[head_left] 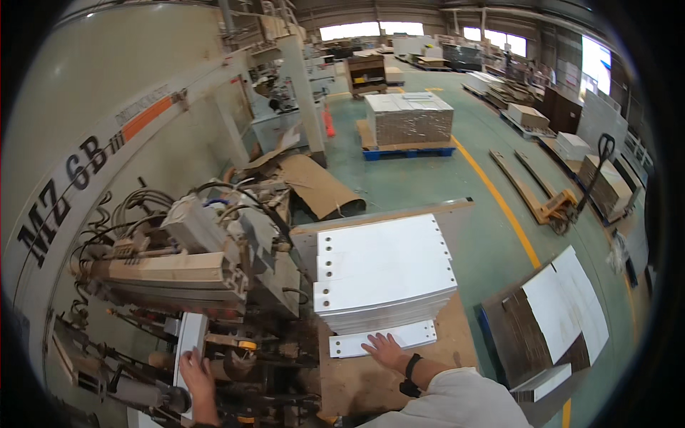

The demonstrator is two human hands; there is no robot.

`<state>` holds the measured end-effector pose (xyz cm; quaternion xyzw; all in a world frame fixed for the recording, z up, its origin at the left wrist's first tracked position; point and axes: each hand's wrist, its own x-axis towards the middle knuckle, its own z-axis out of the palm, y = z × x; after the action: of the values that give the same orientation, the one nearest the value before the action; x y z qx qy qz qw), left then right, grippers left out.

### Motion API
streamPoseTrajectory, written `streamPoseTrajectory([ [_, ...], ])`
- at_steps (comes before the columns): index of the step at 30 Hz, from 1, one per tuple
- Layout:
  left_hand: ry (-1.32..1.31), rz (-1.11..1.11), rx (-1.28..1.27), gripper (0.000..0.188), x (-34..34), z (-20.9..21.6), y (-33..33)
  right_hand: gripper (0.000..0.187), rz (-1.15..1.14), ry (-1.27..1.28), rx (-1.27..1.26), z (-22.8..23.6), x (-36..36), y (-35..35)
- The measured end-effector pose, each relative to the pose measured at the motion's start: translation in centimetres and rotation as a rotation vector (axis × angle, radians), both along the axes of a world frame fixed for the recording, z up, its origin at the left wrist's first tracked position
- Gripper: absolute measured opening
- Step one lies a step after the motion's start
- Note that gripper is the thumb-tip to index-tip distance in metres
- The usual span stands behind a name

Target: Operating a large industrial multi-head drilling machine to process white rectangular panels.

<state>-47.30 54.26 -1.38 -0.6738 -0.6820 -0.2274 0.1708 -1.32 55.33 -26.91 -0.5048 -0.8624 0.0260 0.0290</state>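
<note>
My left hand (198,379) rests on a narrow white board (191,337) lying lengthwise in the machine (168,274) at left. Its fingers are slightly apart on the board's surface, not visibly wrapped round it. My right hand (386,350) lies with spread fingers on a short white panel (349,347), which has small holes at its ends. This panel lies on a brown wooden board (349,385), against the near side of a tall stack of white panels (385,260). Holes run along the left and right edges of the stack's top panel.
Machine rods and a yellow-ringed part (247,345) lie between my hands. Cables hang at left. A brown sheet (321,187) leans beyond the stack. At right are a pile of white and brown boards (567,307) and a yellow pallet jack (560,207). A wrapped stack (410,125) stands farther off.
</note>
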Motion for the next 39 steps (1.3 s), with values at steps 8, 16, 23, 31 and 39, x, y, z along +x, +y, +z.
streamPoseTrajectory([
  [8,-0.267,0.716,0.325,0.037,-6.1,-5.7,-27.3,0.040,0.267,0.167,-0.667,3.0,-4.1,-3.2],
  [16,-0.198,1.346,-0.377,0.102,-14.9,-6.1,-40.9,0.047,0.492,-0.126,-0.896,7.3,-15.9,-7.5],
  [23,-0.292,1.225,0.143,0.070,-14.8,-9.3,-46.6,0.041,0.757,-0.090,-0.755,10.7,-22.2,-13.8],
  [31,-0.323,1.050,-0.166,0.093,-22.6,-3.5,-47.2,0.034,1.101,-0.137,-0.670,14.4,-30.6,-20.2],
  [39,-0.404,0.813,0.172,0.027,-17.5,-8.7,-49.3,0.045,1.286,0.195,-0.322,24.6,-44.2,-28.5],
])
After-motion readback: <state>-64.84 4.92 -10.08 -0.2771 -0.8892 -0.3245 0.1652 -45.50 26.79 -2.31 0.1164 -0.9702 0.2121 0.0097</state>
